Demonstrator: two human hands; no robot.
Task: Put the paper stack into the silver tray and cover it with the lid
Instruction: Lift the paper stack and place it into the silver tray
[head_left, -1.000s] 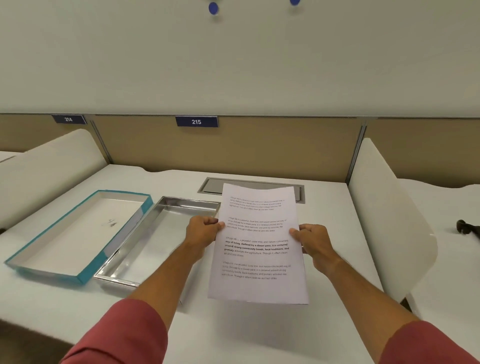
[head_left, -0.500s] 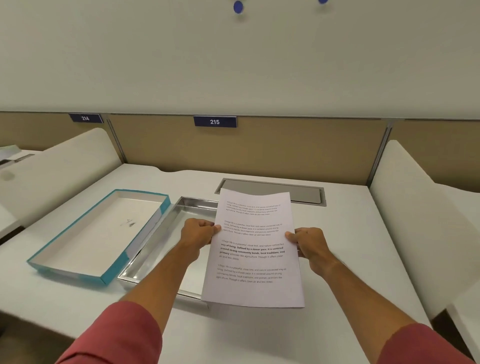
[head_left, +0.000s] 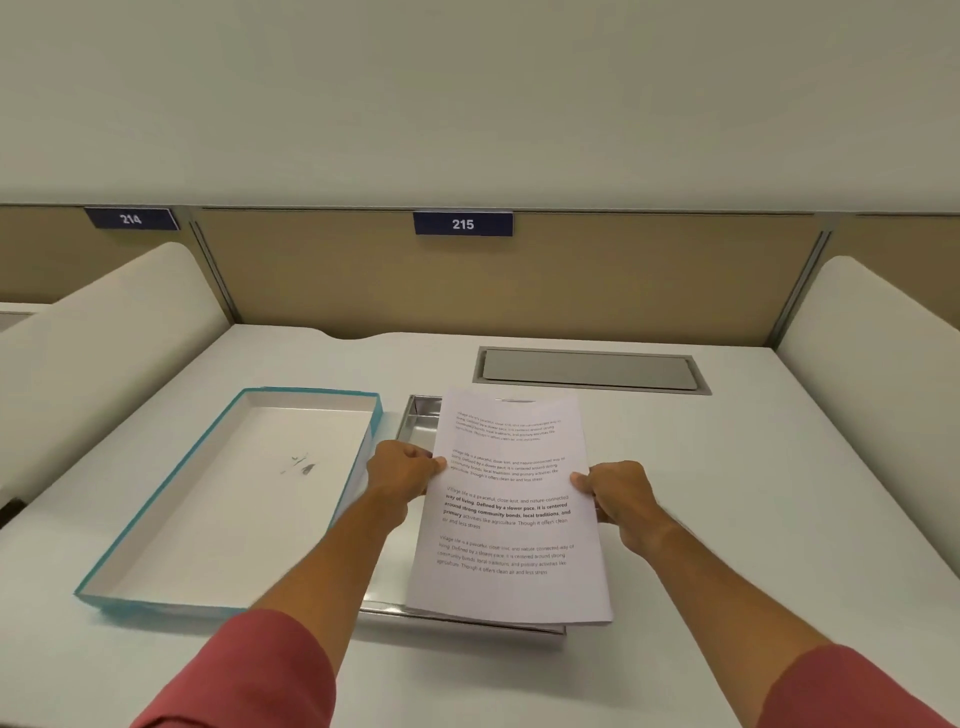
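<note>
**Inspector:** Over the silver tray (head_left: 418, 422), at desk 215, the paper stack (head_left: 506, 512) is held off the surface. State the grip.

**Assistant:** Both hands are closed on the stack, one at each long edge, about halfway along its length. The left hand (head_left: 402, 475) pinches the left edge with the thumb on the printed face and the fingers curled beneath. The right hand (head_left: 618, 493) does likewise on the right edge. The stack spans the gap between them.

**Inspector:** Position relative to the tray?

**Assistant:** The stack covers most of the tray. Only the tray's far left corner and a strip of its near rim show past the paper. Whether the underside of the stack touches the tray cannot be told from this view.

**Inspector:** Condition of the stack?

**Assistant:** White sheets, portrait orientation, four short blocks of black print, the third partly in bold. The near end sags slightly and its edge shows several sheets together. The far edge curves a little.

**Inspector:** The lid?

**Assistant:** The lid (head_left: 234, 493) lies on the white desk (head_left: 753, 493) just to the left of the tray, open side up, teal outside and white inside, with a small grey mark on its inner face. Its right wall stands close beside the tray; contact cannot be confirmed, as the left forearm crosses that line.
</note>
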